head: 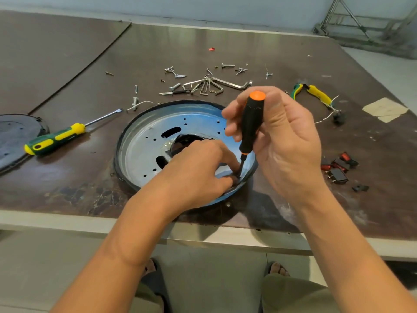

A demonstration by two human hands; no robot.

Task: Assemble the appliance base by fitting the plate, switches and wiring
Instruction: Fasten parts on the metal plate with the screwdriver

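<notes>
1 worn brown bench (203,41) is carrying everything. 1 round shiny metal plate with a black rim (144,152) is lying flat near the front edge. The right hand (282,141) is gripping a black screwdriver with an orange cap (251,123), holding it nearly upright with its tip down at the plate's near right rim. The left hand (203,172) is resting inside the plate, pinching a small dark part (234,178) at that tip. 1 green-and-yellow flat screwdriver (56,138) is lying left of the plate. Red-and-black rocker switches (338,168) are lying well to its right.
</notes>
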